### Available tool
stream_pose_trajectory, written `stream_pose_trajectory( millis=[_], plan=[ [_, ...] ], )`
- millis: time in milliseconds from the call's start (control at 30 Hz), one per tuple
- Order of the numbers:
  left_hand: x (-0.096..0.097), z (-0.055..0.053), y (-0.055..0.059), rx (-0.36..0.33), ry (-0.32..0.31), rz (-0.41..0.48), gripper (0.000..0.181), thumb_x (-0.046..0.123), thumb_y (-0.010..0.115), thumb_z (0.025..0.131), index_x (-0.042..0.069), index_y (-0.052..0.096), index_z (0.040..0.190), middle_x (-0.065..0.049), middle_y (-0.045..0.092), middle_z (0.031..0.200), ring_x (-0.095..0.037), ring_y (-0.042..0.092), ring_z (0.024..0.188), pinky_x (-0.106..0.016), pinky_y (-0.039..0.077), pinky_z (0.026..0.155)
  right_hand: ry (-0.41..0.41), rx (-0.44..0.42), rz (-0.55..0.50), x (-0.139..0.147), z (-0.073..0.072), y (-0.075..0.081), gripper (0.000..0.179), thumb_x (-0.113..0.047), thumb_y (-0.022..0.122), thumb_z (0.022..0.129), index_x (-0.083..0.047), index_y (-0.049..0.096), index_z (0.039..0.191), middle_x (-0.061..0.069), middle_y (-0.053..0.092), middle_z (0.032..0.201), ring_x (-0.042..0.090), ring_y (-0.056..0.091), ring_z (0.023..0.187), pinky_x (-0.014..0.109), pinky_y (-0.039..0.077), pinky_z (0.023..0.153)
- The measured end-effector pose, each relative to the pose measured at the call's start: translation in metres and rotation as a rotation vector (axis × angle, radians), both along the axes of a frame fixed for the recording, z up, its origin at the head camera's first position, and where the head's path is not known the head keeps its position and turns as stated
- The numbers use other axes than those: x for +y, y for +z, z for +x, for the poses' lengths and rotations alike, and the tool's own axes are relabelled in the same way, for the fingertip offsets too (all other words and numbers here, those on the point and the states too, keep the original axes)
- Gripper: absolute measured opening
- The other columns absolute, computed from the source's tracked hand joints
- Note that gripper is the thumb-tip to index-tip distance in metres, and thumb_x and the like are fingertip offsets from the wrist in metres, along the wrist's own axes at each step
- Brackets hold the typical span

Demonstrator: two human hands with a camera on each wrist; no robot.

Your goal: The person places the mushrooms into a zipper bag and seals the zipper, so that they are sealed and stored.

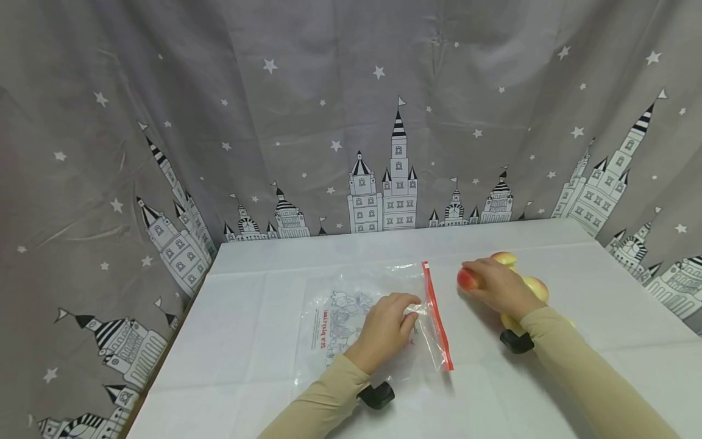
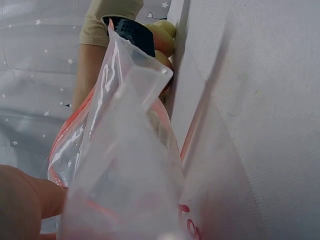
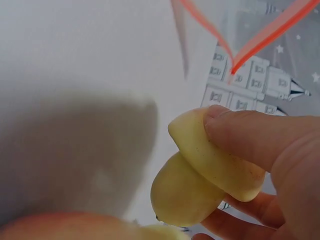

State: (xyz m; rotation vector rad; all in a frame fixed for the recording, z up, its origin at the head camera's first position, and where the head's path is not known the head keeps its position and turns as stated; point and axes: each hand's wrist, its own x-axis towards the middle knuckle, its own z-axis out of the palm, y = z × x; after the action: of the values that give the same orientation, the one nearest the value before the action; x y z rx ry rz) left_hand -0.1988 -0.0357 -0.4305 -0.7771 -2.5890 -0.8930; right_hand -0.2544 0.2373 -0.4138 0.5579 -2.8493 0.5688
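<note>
Partly, R hand (image 1: pixel 501 286) hides fruit pile (image 1: pixel 536 286), pinching red-yellow fruit (image 1: pixel 468 279); L hand (image 1: pixel 386 326) pinches bag (image 1: pixel 345 320), mouth pts right, red zip (image 1: pixel 436 314) running near-to-far.

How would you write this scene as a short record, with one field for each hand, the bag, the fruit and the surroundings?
left hand: the person's left hand holds the clear plastic bag
right hand: the person's right hand grips a red-and-yellow fruit between thumb and fingers
bag: printed; red strip along its mouth, which stands parted and faces the right hand
other fruits: more yellow fruits beside the right hand, partly hidden; count unclear
surface: white-covered table
background: gray patterned curtain
</note>
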Motion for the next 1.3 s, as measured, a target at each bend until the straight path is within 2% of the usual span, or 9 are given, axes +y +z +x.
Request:
stream_pose_trajectory(
  millis=[167, 300, 567, 800, 1067, 1300],
  plan=[
    [0.0, 0.0, 0.001, -0.008, 0.004, -0.004, 0.021, 0.012, 0.065, 0.097, 0.011, 0.07, 0.117, -0.005, 0.074, 0.115, -0.022, 0.07, 0.107, -0.035, 0.056, 0.091, 0.013, -0.017, -0.031, -0.01, 0.007, 0.005, 0.056, -0.014, 0.079, 0.086, -0.003, 0.061, 0.138, 0.024, 0.064, 0.134, 0.044, 0.06, 0.124, 0.061, 0.048, 0.104],
    [0.0, -0.001, 0.001, -0.018, 0.003, -0.006, 0.021, 0.013, 0.064, 0.097, 0.011, 0.07, 0.117, -0.005, 0.074, 0.116, -0.022, 0.069, 0.107, -0.036, 0.056, 0.092, 0.049, 0.032, -0.008, -0.018, 0.012, 0.007, 0.058, -0.009, 0.082, 0.082, -0.002, 0.062, 0.135, 0.024, 0.065, 0.129, 0.043, 0.062, 0.119, 0.059, 0.052, 0.099],
    [-0.001, -0.002, 0.001, -0.021, 0.007, 0.001, 0.022, 0.013, 0.064, 0.098, 0.011, 0.069, 0.119, -0.005, 0.074, 0.117, -0.021, 0.069, 0.106, -0.035, 0.056, 0.091, 0.105, 0.074, 0.02, -0.03, 0.024, 0.01, 0.057, -0.013, 0.083, 0.082, -0.004, 0.063, 0.135, 0.022, 0.065, 0.13, 0.042, 0.064, 0.117, 0.056, 0.054, 0.097],
    [-0.002, -0.001, 0.002, -0.016, 0.006, 0.003, 0.022, 0.013, 0.064, 0.098, 0.011, 0.069, 0.119, -0.005, 0.074, 0.118, -0.022, 0.069, 0.107, -0.036, 0.056, 0.091, 0.129, 0.099, 0.037, -0.039, 0.029, 0.008, 0.059, -0.012, 0.086, 0.079, -0.005, 0.064, 0.134, 0.019, 0.067, 0.128, 0.037, 0.067, 0.114, 0.051, 0.057, 0.093],
    [-0.003, -0.002, 0.002, 0.014, 0.003, 0.013, 0.021, 0.012, 0.064, 0.097, 0.012, 0.069, 0.118, -0.005, 0.074, 0.115, -0.022, 0.069, 0.104, -0.036, 0.056, 0.089, 0.158, 0.117, 0.036, -0.047, 0.033, 0.003, 0.058, -0.012, 0.086, 0.078, -0.004, 0.064, 0.131, 0.019, 0.067, 0.127, 0.038, 0.066, 0.114, 0.052, 0.057, 0.093],
    [-0.004, -0.002, 0.003, 0.005, 0.005, 0.018, 0.022, 0.013, 0.064, 0.097, 0.011, 0.069, 0.118, -0.005, 0.073, 0.116, -0.022, 0.069, 0.105, -0.036, 0.056, 0.09, 0.191, 0.14, 0.042, -0.051, 0.036, -0.001, 0.059, -0.011, 0.088, 0.075, -0.006, 0.066, 0.129, 0.018, 0.068, 0.124, 0.038, 0.068, 0.111, 0.052, 0.058, 0.089]
  ],
)
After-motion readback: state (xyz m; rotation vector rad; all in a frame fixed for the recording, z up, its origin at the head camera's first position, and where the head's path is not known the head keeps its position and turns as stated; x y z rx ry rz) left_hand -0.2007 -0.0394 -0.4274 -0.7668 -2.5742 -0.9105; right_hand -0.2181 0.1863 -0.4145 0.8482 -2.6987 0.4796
